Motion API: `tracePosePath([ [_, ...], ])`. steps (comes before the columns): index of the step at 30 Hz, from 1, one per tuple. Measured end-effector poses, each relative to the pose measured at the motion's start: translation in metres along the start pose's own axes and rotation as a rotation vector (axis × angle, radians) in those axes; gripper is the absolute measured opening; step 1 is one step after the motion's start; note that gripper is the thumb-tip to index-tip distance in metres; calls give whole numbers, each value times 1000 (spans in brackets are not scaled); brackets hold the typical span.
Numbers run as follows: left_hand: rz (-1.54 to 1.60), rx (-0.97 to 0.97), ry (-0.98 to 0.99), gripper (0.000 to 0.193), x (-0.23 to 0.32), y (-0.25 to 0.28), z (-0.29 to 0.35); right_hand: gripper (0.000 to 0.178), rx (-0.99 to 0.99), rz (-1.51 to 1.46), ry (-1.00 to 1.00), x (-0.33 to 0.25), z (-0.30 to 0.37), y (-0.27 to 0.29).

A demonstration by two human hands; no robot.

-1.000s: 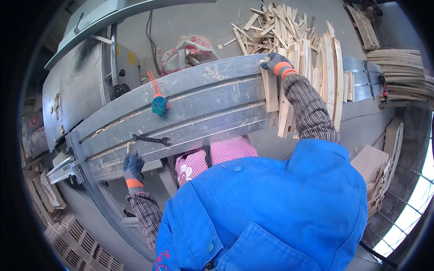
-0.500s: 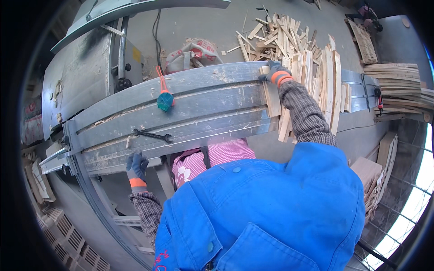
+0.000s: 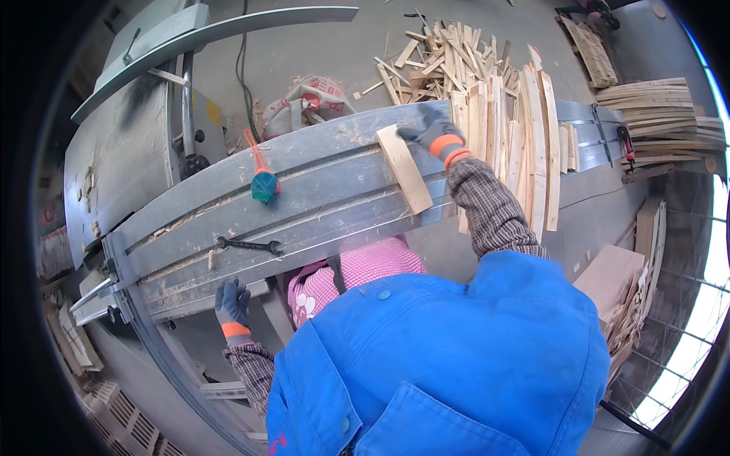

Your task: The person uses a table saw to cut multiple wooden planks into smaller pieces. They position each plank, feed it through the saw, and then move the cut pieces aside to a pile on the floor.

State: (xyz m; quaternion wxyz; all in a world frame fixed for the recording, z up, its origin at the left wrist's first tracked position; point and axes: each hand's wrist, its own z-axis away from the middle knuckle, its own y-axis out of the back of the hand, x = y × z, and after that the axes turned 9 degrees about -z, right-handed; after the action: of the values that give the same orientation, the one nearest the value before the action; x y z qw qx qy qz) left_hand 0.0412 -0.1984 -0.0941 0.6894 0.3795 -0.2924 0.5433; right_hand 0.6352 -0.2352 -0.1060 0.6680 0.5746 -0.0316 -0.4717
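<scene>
A short flat wooden board (image 3: 404, 169) lies slanted across the grooved metal saw table. My right hand (image 3: 439, 131), in a grey glove with an orange cuff, is at its upper right edge. The thumb reaches the board; the other fingers, slightly blurred, are spread away from it. Just right of that hand, several long wooden strips (image 3: 525, 144) lie side by side across the table. My left hand (image 3: 232, 302), gloved alike, hovers by the near table edge with loosely bent fingers and nothing in them. A dark open-ended wrench (image 3: 249, 245) rests on the table above it.
A teal and orange tool (image 3: 263, 186) lies on the metal table (image 3: 327, 171) among wood chips. Beyond it are a white sack (image 3: 308, 102) and a heap of offcuts (image 3: 449, 61). Stacked curved boards (image 3: 650, 114) stand far right. A metal rail (image 3: 152, 327) runs at left.
The board has moved left, away from the strips, and now lies apart from them. My right hand has moved left with it and its fingers have spread. The left hand has barely moved.
</scene>
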Motion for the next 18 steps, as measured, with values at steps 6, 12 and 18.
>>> tracePosePath([
  [6, 64, 128, 112, 33, 6, 3, 3, 108, 305, 314, -332, 81, -2, 101],
  [12, 110, 130, 140, 30, 3, -7, 5, 127, 172, 73, -542, 92, 16, 78],
  [18, 87, 48, 103, 32, 4, 14, 1, 126, 305, -229, -315, 102, 15, 96],
])
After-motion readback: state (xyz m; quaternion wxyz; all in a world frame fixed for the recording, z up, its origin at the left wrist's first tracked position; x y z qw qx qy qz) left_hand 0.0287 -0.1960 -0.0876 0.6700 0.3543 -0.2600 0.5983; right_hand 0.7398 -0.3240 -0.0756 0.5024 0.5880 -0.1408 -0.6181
